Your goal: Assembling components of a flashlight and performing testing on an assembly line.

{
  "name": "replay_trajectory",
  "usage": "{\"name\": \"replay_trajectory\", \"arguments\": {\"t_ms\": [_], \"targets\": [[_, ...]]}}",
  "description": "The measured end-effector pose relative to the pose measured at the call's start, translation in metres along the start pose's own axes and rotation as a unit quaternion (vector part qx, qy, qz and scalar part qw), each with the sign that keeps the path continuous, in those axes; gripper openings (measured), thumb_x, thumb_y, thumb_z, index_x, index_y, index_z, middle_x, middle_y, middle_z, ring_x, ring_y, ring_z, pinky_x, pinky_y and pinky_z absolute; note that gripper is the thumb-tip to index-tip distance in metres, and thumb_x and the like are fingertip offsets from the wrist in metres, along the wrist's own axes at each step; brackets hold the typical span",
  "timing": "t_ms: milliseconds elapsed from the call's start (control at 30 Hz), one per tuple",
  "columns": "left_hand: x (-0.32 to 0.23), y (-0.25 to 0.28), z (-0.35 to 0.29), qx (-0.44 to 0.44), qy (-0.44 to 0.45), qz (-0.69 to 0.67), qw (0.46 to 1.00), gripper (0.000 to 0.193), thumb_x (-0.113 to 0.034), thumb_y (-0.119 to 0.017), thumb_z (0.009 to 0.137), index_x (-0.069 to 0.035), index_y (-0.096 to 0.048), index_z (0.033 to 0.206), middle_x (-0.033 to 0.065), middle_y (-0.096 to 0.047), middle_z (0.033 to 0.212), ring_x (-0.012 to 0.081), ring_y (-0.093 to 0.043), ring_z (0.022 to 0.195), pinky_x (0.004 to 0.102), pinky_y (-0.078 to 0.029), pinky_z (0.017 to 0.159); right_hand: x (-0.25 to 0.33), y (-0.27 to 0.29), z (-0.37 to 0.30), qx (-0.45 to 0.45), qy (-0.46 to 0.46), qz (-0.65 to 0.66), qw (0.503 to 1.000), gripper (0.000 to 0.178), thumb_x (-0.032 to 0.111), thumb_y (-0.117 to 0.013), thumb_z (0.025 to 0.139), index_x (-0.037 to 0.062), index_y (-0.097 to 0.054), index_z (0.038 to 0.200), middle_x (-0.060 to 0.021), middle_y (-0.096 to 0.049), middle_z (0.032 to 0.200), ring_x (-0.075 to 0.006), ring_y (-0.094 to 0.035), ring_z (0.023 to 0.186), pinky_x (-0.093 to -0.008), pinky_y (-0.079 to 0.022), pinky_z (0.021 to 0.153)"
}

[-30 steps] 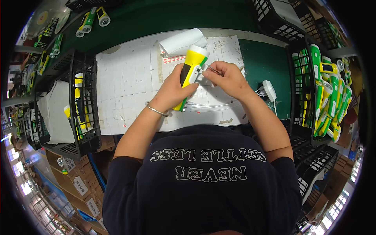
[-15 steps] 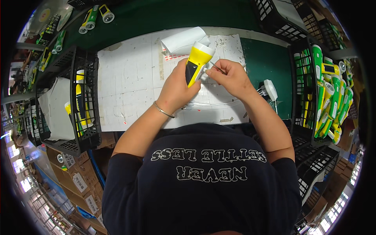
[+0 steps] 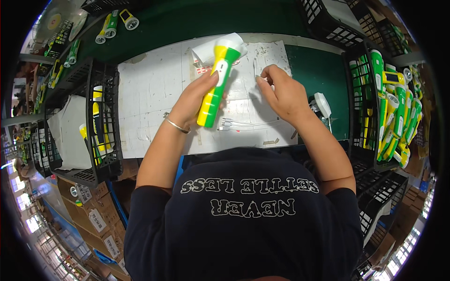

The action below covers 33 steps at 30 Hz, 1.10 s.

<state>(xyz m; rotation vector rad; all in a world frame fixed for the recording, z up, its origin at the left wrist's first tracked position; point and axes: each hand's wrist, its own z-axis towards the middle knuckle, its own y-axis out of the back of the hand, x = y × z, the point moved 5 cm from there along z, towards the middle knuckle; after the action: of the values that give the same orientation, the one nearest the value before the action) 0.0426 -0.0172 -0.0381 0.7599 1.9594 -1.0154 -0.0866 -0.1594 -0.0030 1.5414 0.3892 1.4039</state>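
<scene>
My left hand [image 3: 197,96] is closed around a flashlight [image 3: 217,89] with a yellow and green body and a whitish head. The flashlight stands tilted over the white work surface, its head toward the far side, and a white side panel with a small dark switch shows. To its right, apart from it, my right hand [image 3: 284,93] pinches a thin, pale, rod-like thing [image 3: 255,68] between thumb and forefinger; its exact kind is unclear. White cables with plugs [image 3: 228,123] lie on the surface near my body, between the hands.
Behind the flashlight lies a curled white sheet [image 3: 202,52]. A white-headed device with a cord [image 3: 322,104] stands right of my right hand. Black crates [image 3: 104,117] flank me; the right crate [image 3: 370,107] is heaped with flashlights. More flashlights [image 3: 110,25] lie far left.
The flashlight has been turned in my left hand, from its dark panel to its white switch side, and drawn left. My right hand has come away from it with the thin thing.
</scene>
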Motion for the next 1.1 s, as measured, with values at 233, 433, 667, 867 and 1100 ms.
{"name": "replay_trajectory", "arguments": {"t_ms": [233,433,667,867,1100], "targets": [[-0.01,-0.028,-0.004,0.09,-0.032,-0.209,0.973,0.046,-0.039,-0.033,0.097,-0.001,-0.052,0.114,0.0112,-0.06,0.097,0.0172,-0.06,0.083,0.0311,-0.053,0.07,0.061,0.012,-0.014,-0.083,0.234,-0.041,0.968,0.008,0.013,-0.062,0.078,0.0093,-0.056,0.082,-0.0037,-0.051,0.072,-0.0206,-0.054,0.055,-0.0307,-0.043,0.046],[-0.008,-0.029,-0.005,0.018,-0.064,-0.068,0.995,0.044,-0.039,-0.038,0.096,0.0,-0.053,0.111,0.009,-0.06,0.098,0.014,-0.059,0.086,0.0258,-0.049,0.075,0.069,0.001,-0.014,-0.083,0.257,-0.082,0.959,0.011,0.015,-0.064,0.076,0.0104,-0.054,0.078,-0.0032,-0.049,0.071,-0.0184,-0.053,0.051,-0.03,-0.043,0.045],[-0.017,0.005,0.008,0.025,-0.228,-0.191,0.954,0.052,-0.045,-0.03,0.096,0.0,-0.047,0.116,0.0124,-0.055,0.105,0.0168,-0.057,0.086,0.0313,-0.051,0.074,0.089,-0.009,-0.049,0.014,0.415,-0.023,0.909,0.018,0.022,-0.069,0.066,0.0155,-0.052,0.067,-0.0005,-0.045,0.065,-0.0174,-0.045,0.046,-0.0281,-0.036,0.042],[-0.019,-0.012,0.006,0.079,-0.205,-0.222,0.95,0.052,-0.046,-0.029,0.096,-0.001,-0.046,0.117,0.0123,-0.055,0.105,0.0174,-0.057,0.086,0.032,-0.051,0.074,0.075,0.001,-0.011,-0.06,0.156,0.185,0.968,0.034,0.02,-0.077,0.07,0.0077,-0.045,0.066,-0.0028,-0.043,0.057,-0.0134,-0.043,0.05,-0.0262,-0.035,0.046],[-0.003,-0.015,0.002,0.02,-0.153,-0.178,0.972,0.037,-0.034,-0.04,0.095,-0.002,-0.044,0.114,0.0126,-0.058,0.098,0.0172,-0.059,0.077,0.0287,-0.052,0.066,0.044,-0.018,0.016,-0.018,0.019,0.282,0.959,0.039,0.019,-0.075,0.073,0.0079,-0.038,0.066,0.0038,-0.037,0.06,-0.0051,-0.032,0.055,-0.022,-0.029,0.047]]}}
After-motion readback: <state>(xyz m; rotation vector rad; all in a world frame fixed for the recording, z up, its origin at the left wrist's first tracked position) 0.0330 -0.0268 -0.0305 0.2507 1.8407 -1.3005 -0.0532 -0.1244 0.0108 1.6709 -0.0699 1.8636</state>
